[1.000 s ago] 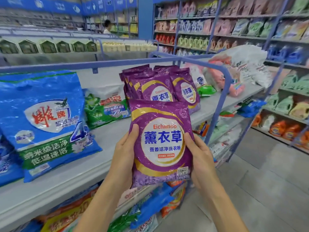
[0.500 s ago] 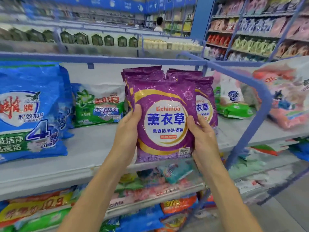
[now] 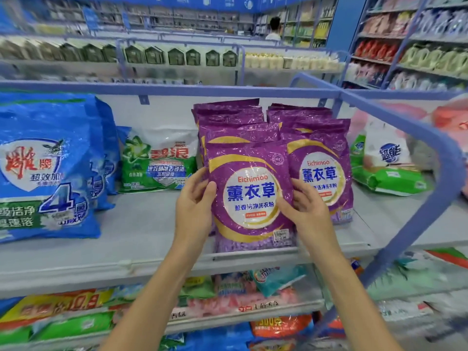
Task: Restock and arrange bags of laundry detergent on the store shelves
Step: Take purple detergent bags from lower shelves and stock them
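A purple Eichimoo detergent bag [image 3: 249, 196] stands upright at the front of the grey shelf [image 3: 141, 239], its bottom on the shelf near the front edge. My left hand [image 3: 193, 206] grips its left edge and my right hand [image 3: 307, 211] grips its right edge, thumbs on the front. Behind it stand more purple bags in a left row [image 3: 228, 117], and a second row of purple bags [image 3: 320, 158] stands to its right.
On the same shelf are big blue detergent bags [image 3: 48, 168] at the left, a green and white bag [image 3: 159, 160] beside them, and green and white packs [image 3: 385, 171] at the right. A blue rail [image 3: 410, 127] curves over the right end. Lower shelves hold several bags.
Both hands carried the purple bag forward and set it down upright on the shelf in front of the left purple row. The view has moved closer to the shelf.
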`<control>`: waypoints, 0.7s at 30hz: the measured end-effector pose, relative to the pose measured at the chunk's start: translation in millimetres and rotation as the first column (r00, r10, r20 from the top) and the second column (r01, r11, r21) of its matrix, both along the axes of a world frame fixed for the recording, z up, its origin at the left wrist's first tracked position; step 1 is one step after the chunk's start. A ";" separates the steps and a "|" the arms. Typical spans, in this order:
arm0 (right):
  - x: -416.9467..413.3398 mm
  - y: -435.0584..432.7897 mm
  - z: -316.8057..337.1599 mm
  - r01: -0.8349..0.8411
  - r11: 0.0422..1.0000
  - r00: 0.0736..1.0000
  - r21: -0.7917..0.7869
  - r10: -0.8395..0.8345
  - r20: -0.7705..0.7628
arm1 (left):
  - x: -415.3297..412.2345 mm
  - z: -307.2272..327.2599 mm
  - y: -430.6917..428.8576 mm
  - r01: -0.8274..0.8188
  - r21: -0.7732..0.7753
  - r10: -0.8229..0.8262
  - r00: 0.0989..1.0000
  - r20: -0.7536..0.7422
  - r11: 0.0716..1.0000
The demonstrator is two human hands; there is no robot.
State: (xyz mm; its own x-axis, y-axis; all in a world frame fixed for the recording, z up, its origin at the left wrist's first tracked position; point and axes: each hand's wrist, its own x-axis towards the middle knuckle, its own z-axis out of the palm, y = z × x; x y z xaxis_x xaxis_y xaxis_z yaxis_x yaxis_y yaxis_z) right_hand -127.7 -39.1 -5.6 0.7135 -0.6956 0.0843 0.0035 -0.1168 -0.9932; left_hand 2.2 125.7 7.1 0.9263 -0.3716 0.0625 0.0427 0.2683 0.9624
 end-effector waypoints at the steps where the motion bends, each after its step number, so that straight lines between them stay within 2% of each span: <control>1: -9.8 1.4 -3.7 -0.009 0.998 0.998 -0.069 0.004 -0.070 | -1.3 2.9 5.5 0.002 0.043 -0.002 1.000 0.005 0.999; 4: -31.9 6.8 -17.7 -0.100 0.982 0.963 -0.160 0.055 -0.263 | -13.2 1.6 24.1 0.107 0.356 -0.114 0.993 0.000 0.928; 6: -30.8 6.9 -24.8 -0.096 0.969 0.948 -0.230 0.018 -0.318 | -22.5 -4.7 29.4 0.171 0.532 -0.202 0.979 0.000 0.830; 7: -27.8 7.6 -25.0 -0.078 0.963 0.951 -0.257 -0.006 -0.311 | -23.9 -8.0 27.9 0.140 0.574 -0.193 0.981 0.032 0.807; 10: -14.1 11.3 -24.8 -0.019 0.951 0.967 -0.309 -0.061 -0.248 | -18.2 -11.0 20.1 -0.015 0.551 -0.085 0.984 0.156 0.835; 13: -5.9 14.2 -25.4 0.014 0.949 0.972 -0.314 -0.087 -0.220 | -15.2 -13.9 16.7 -0.055 0.504 -0.061 0.976 0.211 0.862; 21: -11.7 20.6 -33.9 0.016 0.917 0.970 -0.398 -0.111 -0.218 | -27.7 -20.8 19.8 -0.081 0.639 -0.163 0.935 0.314 0.765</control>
